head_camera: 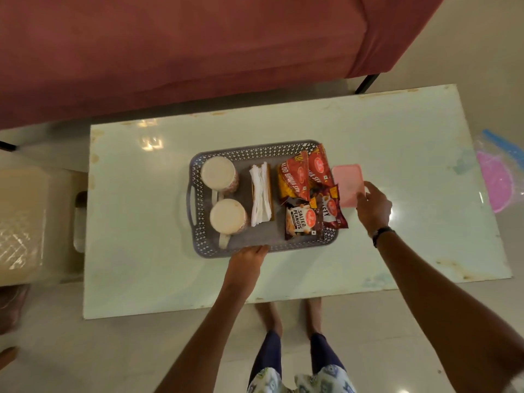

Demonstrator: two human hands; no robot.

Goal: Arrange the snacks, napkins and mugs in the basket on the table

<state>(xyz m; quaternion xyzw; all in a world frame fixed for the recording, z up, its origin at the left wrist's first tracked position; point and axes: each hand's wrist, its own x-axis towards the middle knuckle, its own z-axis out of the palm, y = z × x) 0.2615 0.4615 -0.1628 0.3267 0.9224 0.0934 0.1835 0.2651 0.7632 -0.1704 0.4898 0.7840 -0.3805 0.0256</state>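
Pink box sits at the basket's right end, in the right grip; left grip steadies the near rim.

Left to right: two mugs (219, 177) (228, 216), upside down, at the left end of the grey lattice basket (255, 150); napkin stack (261, 198) beside them, long axis running away from the person; four snack packets, from the salted peanuts pack (302, 221) up to the red sev packs (293, 177), piled on the right end and overlapping the rim. Left hand (246, 258) lies on the near rim, fingers straight, holding nothing. Right hand (373, 207) pinches the near edge of the pink lidded box (346, 184), which lies on the table (411, 154) just outside the right rim, long axis parallel to the napkins. Box goes left into the basket; right hand is nearer, but I judge the snacks block the way.
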